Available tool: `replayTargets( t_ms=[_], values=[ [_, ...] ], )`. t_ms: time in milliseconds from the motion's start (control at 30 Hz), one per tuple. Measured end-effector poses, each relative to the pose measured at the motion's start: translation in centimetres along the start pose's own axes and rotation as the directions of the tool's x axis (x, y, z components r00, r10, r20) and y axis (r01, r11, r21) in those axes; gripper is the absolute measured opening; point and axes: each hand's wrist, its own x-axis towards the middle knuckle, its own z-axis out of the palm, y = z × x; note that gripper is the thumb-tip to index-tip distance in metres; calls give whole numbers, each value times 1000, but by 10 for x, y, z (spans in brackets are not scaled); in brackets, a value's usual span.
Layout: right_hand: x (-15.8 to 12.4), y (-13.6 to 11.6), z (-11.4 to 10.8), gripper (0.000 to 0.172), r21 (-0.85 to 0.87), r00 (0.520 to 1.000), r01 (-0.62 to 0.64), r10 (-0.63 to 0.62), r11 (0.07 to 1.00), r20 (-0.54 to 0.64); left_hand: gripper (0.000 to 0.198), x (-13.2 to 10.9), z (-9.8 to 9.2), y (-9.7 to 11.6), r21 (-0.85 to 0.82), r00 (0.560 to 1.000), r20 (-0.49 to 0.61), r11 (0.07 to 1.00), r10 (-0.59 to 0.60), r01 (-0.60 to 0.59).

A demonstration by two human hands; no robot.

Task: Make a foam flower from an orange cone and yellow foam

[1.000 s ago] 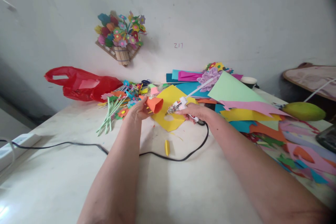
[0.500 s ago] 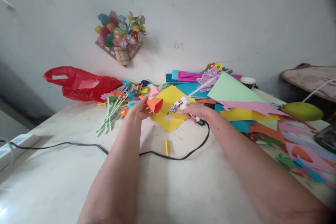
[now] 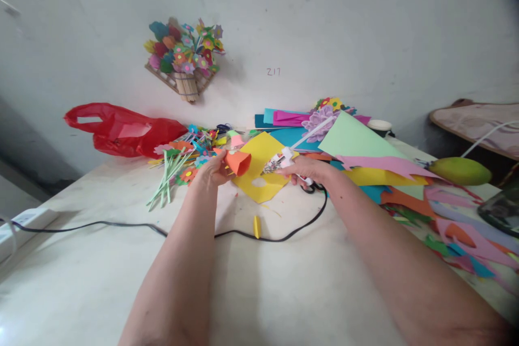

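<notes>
My left hand [image 3: 217,170] is closed on an orange foam-sheet cone [image 3: 238,162], its open end facing right. My right hand [image 3: 302,170] grips a white glue gun [image 3: 281,159] with a long glue stick rising from its back. The nozzle points left towards the cone, a short gap apart. Beneath both lies a yellow foam sheet [image 3: 259,143] with a hole cut in it. A small yellow rolled piece [image 3: 257,227] rests nearer to me, beside the gun's black cord [image 3: 279,239].
Foam flowers and pale green stems [image 3: 164,184] lie at left, before a red plastic bag [image 3: 121,130]. Coloured sheets and scraps [image 3: 389,175] spread across the right. A power strip [image 3: 26,230] sits far left. A flower bouquet [image 3: 186,59] hangs on the wall.
The glue gun has shifted slightly right, away from the cone. Its cord has moved a little, and the camera view has shifted slightly. Both hands keep their holds.
</notes>
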Motion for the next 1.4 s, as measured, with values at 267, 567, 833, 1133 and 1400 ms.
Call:
replayTargets(
  t_ms=[267,567,833,1133,1400],
  values=[
    [4,-8,17,40,31,998,66,-66,997,1,16,-3,1,-1,-20,1000,-4,1000,7,-7],
    [8,2,10,46,-27,1000,17,-18,999,-23,12,1,-2,-1,-36,1000,15,999,-10,11],
    [1,-2,1,41,26,1000,-27,28,999,-8,12,-1,2,-2,-21,1000,4,1000,-1,1],
    [5,4,-5,45,-32,1000,7,-7,999,16,13,1,1,-2,-32,1000,11,999,-11,11],
    [-1,3,-3,52,-18,1000,-11,11,1000,-5,12,0,2,-2,-14,1000,13,1000,12,-12]
  ],
)
